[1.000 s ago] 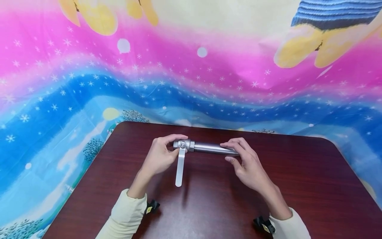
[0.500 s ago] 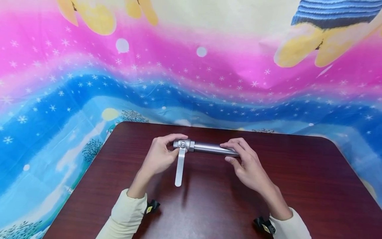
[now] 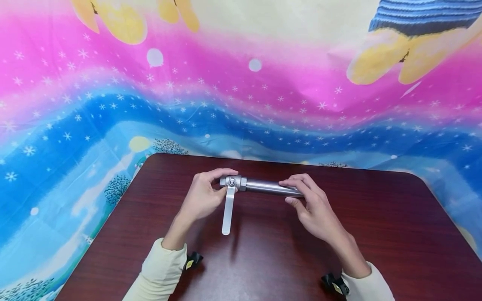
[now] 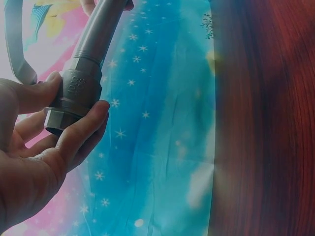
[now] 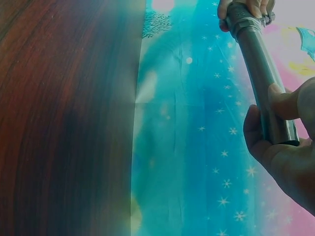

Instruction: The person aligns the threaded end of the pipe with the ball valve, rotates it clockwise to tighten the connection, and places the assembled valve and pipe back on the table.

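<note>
Tabletop work spot, kind of room unclear, reddish wood-grain table (image 3: 391, 225), snowflake-patterned cartoon backdrop (image 3: 226, 96) behind it

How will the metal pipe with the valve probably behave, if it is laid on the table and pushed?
The metal pipe is probably stiff: it runs straight without visible sag. Its smooth, shiny surface may feel slippery. Its round shape could start rolling, but the lever sticking out from the valve would likely stop it.

A dark red-brown table (image 3: 263, 259) with rounded far corners stands before a backdrop cloth (image 3: 226, 94) printed in pink, blue and cream, with white snowflakes (image 3: 321, 105), pale dots (image 3: 155, 57) and small trees (image 3: 117, 189).
</note>
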A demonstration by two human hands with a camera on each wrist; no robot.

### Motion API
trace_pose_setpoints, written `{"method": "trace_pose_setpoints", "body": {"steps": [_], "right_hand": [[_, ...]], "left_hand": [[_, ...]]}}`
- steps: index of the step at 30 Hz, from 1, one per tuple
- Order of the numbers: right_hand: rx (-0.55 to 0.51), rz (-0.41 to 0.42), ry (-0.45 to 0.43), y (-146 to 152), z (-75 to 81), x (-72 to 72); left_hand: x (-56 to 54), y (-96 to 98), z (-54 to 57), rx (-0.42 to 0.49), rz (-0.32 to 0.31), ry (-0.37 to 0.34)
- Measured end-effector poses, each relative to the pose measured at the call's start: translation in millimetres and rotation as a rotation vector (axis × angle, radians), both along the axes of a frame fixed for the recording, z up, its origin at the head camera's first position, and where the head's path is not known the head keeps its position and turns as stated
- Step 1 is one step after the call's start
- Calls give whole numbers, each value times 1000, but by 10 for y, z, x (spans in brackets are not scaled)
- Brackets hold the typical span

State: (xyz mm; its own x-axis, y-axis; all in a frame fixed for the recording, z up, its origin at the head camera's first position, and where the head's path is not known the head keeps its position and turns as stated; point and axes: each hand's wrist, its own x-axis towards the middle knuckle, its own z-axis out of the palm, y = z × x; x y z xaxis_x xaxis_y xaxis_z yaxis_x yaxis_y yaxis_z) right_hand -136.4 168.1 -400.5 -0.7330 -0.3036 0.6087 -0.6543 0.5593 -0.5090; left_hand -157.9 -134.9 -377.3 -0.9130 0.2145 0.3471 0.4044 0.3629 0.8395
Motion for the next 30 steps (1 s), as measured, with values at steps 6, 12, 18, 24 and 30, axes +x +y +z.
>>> {"method": "trace_pose_setpoints", "body": {"steps": [6, 12, 18, 24, 30], "right_hand": [[3, -1, 2, 7, 8, 2], [-6, -2, -3, 23, 11, 7], [-3, -3, -29, 30, 20, 13], [29, -15, -124, 34, 37, 48], [13, -23, -101, 12, 39, 43]], "left_hand": [[4, 5, -4, 13, -2, 4], [12, 12, 0, 23, -3, 4], [18, 23, 1, 28, -5, 20], [20, 40, -8, 28, -8, 33], [19, 43, -9, 33, -2, 37]]}}
